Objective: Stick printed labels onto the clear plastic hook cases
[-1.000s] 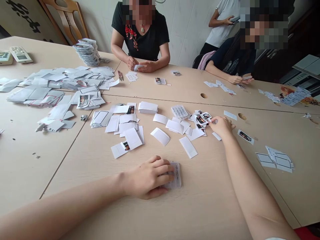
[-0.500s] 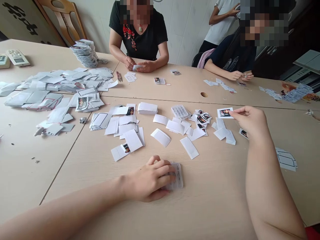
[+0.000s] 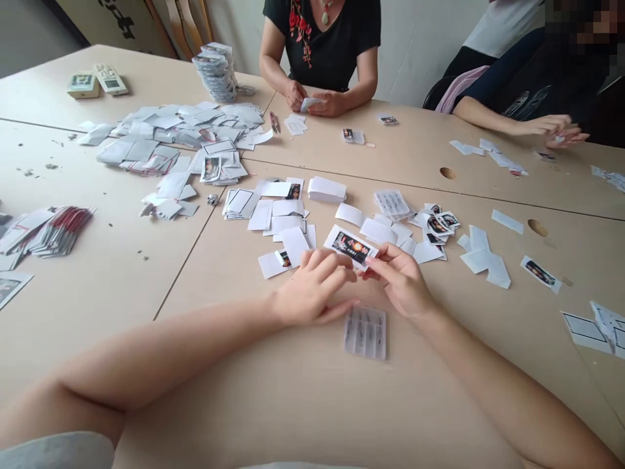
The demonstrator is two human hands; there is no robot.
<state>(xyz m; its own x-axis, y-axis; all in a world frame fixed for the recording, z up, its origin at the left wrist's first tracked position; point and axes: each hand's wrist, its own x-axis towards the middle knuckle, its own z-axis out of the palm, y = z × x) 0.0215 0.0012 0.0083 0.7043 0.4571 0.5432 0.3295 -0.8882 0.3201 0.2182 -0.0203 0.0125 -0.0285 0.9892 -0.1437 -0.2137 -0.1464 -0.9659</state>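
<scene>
Between thumb and fingers, my right hand (image 3: 398, 277) pinches the right end of a printed label (image 3: 350, 246) with a dark picture and white border. My left hand (image 3: 319, 283) is just left of the label, fingers apart and slightly bent, holding nothing that shows. Below both hands, a clear plastic box (image 3: 365, 333) with several compartments lies on the table, small dark items inside. White paper slips (image 3: 378, 230) lie beyond the hands. A second clear box (image 3: 392, 204) rests behind those slips.
A big heap of white packets (image 3: 180, 127) covers the left back, near a tall stack (image 3: 215, 71). Loose printed pieces (image 3: 441, 225) and a single label (image 3: 541, 273) lie at right. Two people work across the table; part of another shows behind.
My right hand has brought the label left to the middle, above the box. My left hand has let go of the box and risen toward the label. The view has shifted left.
</scene>
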